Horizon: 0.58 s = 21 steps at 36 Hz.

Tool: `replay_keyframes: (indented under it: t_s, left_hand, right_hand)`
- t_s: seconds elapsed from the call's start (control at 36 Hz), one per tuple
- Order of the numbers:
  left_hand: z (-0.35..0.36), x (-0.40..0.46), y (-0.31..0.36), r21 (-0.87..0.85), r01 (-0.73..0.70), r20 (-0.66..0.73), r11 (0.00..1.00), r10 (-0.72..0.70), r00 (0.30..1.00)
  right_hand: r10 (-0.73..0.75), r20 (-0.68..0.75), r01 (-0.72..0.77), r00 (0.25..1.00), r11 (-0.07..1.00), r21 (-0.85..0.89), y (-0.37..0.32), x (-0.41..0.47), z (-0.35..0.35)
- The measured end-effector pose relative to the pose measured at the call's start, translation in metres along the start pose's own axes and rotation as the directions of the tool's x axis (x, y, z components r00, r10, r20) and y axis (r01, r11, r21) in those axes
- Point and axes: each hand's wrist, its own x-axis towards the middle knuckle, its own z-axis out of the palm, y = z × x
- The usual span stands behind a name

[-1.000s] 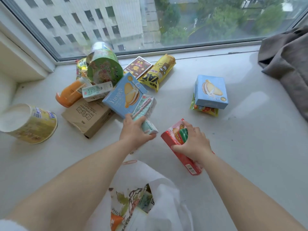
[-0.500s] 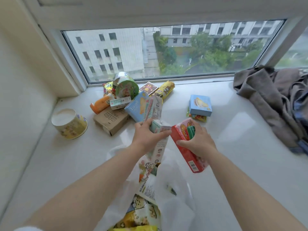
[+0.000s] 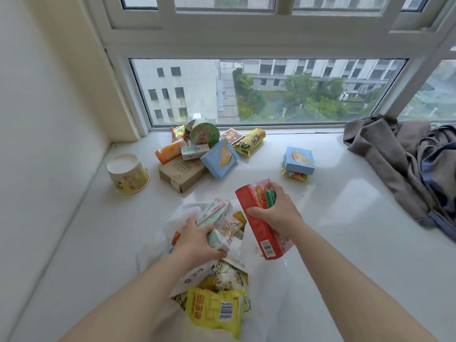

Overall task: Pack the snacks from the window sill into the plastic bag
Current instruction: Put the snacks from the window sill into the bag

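My left hand (image 3: 197, 239) grips a pale green drink carton (image 3: 217, 218) with a straw, held over the open mouth of the white plastic bag (image 3: 269, 292). My right hand (image 3: 276, 211) holds a long red snack box (image 3: 256, 225), tilted just right of the bag. Inside the bag lie several packets, a yellow one (image 3: 214, 309) nearest me. A pile of snacks stays on the window sill (image 3: 320, 218) by the glass: a blue box (image 3: 219, 159), a brown carton (image 3: 181, 172), a green cup (image 3: 204, 133), a yellow bag (image 3: 250, 141).
A second blue box (image 3: 299, 160) sits on a small packet at mid right. A yellow paper cup (image 3: 128, 174) stands at the left near the wall. Grey and blue clothing (image 3: 404, 159) is heaped at the right end of the sill.
Both hands have drawn back from the pile toward me. The left hand carried the green carton down to the bag's mouth; the right brought the red box alongside it.
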Motion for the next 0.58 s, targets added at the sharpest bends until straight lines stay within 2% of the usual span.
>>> replay_keyframes:
  t_s: [0.11,0.22,0.33,0.44,0.53,0.58]
  left_hand:
    - [-0.004,-0.013,-0.019,0.091,-0.022,-0.002,0.996,0.022,1.000]
    - [-0.006,-0.022,-0.031,0.208,-0.014,-0.061,0.978,0.027,0.998]
    - [-0.012,-0.026,-0.042,0.226,0.042,-0.120,0.973,-0.015,0.993]
    - [-0.018,-0.027,-0.043,0.189,0.035,-0.114,0.981,-0.014,0.993]
    - [-0.016,-0.028,-0.036,0.178,-0.013,-0.072,0.984,0.026,0.997]
    - [-0.010,-0.029,-0.028,0.167,-0.056,-0.044,0.984,0.064,0.997]
  right_hand:
    - [-0.020,0.069,0.006,0.997,0.981,0.193,-0.016,-0.005,0.016]
    - [-0.012,0.187,-0.086,0.982,0.856,0.509,-0.025,-0.010,0.038]
    - [0.034,0.252,-0.185,0.967,0.775,0.605,-0.018,-0.017,0.067]
    - [0.099,0.261,-0.211,0.960,0.869,0.448,0.005,-0.026,0.079]
    - [0.183,0.206,-0.219,0.961,0.961,0.168,0.023,-0.030,0.066]
    - [0.268,0.172,-0.272,0.948,0.962,-0.004,0.036,-0.032,0.054]
